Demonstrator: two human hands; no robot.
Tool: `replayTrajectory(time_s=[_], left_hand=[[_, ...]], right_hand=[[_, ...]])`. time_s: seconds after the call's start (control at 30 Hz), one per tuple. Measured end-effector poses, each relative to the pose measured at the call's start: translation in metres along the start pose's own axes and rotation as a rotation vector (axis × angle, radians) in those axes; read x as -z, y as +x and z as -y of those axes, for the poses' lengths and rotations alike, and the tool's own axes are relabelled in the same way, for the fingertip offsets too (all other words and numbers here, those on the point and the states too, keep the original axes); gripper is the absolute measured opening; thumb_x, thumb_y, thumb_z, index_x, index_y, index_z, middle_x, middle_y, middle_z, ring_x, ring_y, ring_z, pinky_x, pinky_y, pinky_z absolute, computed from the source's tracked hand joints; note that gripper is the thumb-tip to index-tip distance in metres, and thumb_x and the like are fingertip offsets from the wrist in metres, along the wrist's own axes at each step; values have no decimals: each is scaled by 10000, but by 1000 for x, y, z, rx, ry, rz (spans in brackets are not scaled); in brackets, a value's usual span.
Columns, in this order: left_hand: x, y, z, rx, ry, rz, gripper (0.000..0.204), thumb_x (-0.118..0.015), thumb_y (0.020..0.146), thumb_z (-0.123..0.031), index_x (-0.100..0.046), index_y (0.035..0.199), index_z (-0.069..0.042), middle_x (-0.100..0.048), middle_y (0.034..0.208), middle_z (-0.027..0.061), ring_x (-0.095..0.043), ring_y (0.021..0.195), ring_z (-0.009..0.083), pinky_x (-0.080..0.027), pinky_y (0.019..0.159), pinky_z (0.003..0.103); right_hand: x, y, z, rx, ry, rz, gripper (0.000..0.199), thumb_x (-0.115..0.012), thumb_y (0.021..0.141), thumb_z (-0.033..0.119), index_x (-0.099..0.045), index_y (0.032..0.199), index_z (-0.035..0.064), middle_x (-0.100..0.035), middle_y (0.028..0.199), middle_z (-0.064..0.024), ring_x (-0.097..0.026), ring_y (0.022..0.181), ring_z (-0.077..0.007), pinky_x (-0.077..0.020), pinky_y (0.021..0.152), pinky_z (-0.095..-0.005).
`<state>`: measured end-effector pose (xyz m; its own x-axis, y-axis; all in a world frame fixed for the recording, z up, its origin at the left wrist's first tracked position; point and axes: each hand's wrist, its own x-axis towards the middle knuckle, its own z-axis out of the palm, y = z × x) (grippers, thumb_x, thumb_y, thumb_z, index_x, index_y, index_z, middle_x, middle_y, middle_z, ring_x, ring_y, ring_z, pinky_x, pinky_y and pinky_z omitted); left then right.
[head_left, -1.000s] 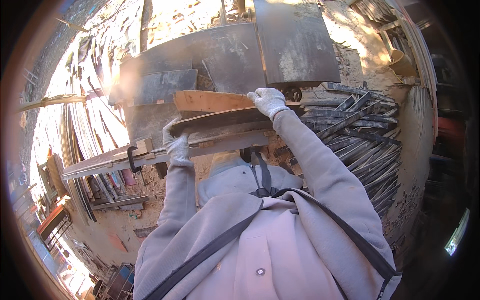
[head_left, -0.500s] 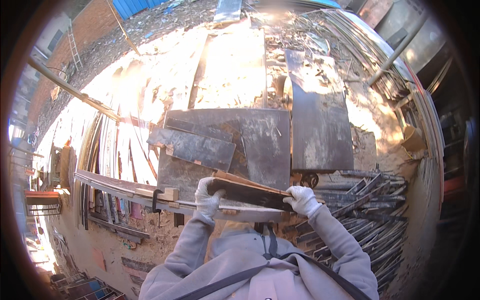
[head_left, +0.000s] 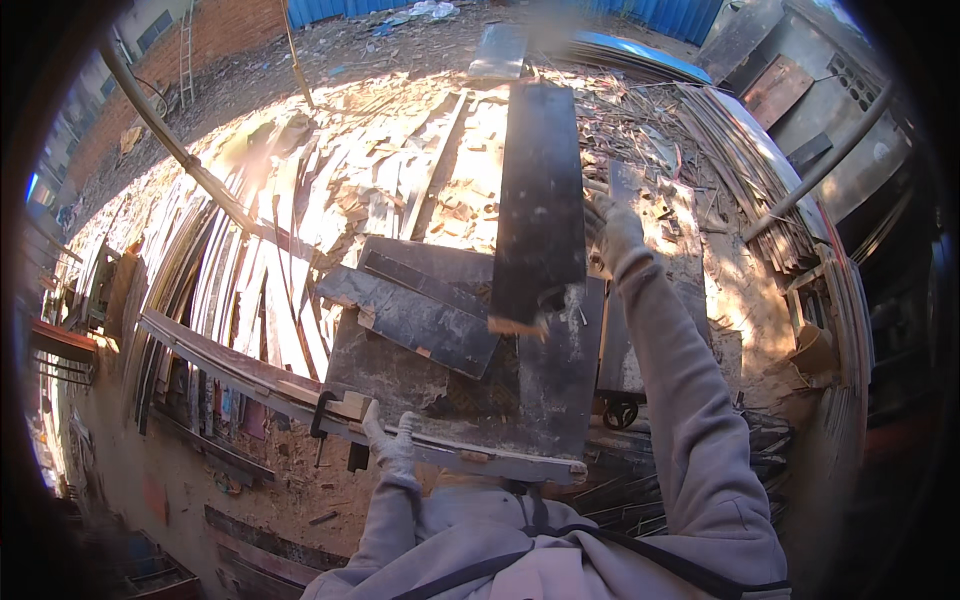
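A long dark board [head_left: 540,190] lies lengthwise away from me over the stack of dark panels [head_left: 420,305], its pale sawn end nearest me. My right hand [head_left: 615,232], in a light glove, is stretched forward against the board's right edge; motion blur hides whether its fingers grip it. My left hand [head_left: 390,445], also gloved, rests on the front rail [head_left: 250,372] of the work surface, thumb and fingers apart, holding nothing.
A black clamp [head_left: 320,415] hangs on the rail left of my left hand. A caster wheel [head_left: 620,412] sits under the panels. Thin planks [head_left: 230,260] are spread at left, bent metal strips [head_left: 760,170] at right. A blue fence [head_left: 660,12] closes the yard.
Both hands held the board crosswise close to my chest. It now points away over the panels, my right arm is stretched out beside it, and my left hand has dropped to the rail.
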<state>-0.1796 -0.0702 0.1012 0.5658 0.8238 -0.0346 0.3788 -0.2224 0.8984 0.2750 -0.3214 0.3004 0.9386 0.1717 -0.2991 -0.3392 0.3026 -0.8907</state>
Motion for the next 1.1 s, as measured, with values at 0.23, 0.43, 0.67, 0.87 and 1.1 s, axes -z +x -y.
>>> replayTrajectory(time_s=[0.23, 0.43, 0.67, 0.87, 1.1], left_hand=[[-8, 10, 0, 293, -254, 38, 618, -755, 994, -185, -466, 1508, 1, -559, 1462, 199, -585, 1295, 256, -476, 1107, 368], [-12, 19, 18, 443, -222, 119, 589, -723, 1014, -195, -467, 1494, 30, -587, 1429, 201, -601, 1276, 257, -492, 1090, 371], [-11, 17, -10, 433, -248, 178, 591, -716, 1023, -208, -459, 1505, 19, -588, 1427, 202, -587, 1306, 270, -475, 1120, 375], [-13, 19, -13, 419, -308, 147, 573, -717, 1022, -175, -465, 1495, 26, -588, 1423, 201, -589, 1304, 255, -477, 1121, 367], [-33, 57, -21, 404, -515, 65, 721, -738, 1000, -387, -452, 1511, 34, -596, 1417, 189, -602, 1280, 281, -491, 1110, 384]], right_hand=[[-4, -23, -88, 58, -707, 174, 594, -743, 975, 427, -615, 1357, -9, -742, 1204, -134, -728, 1064, -328, -578, 928, -462], [-59, -141, -261, 42, -1808, 569, 1386, -839, 679, 738, -184, 1661, 12, -253, 1678, -296, -254, 1545, -487, -205, 1256, -601], [-76, -101, -286, 124, -2039, 638, 1301, -887, 683, 634, -261, 1644, 20, -290, 1640, -357, -343, 1455, -598, -364, 1093, -750], [-52, -78, -246, 630, -1613, 592, 315, -641, 908, 239, -691, 1156, 50, -737, 937, -221, -733, 886, -390, -599, 817, -490], [31, -107, -177, 189, -773, 161, 161, -724, 950, 142, -785, 1084, 76, -775, 891, -37, -696, 782, -113, -560, 734, -275]])
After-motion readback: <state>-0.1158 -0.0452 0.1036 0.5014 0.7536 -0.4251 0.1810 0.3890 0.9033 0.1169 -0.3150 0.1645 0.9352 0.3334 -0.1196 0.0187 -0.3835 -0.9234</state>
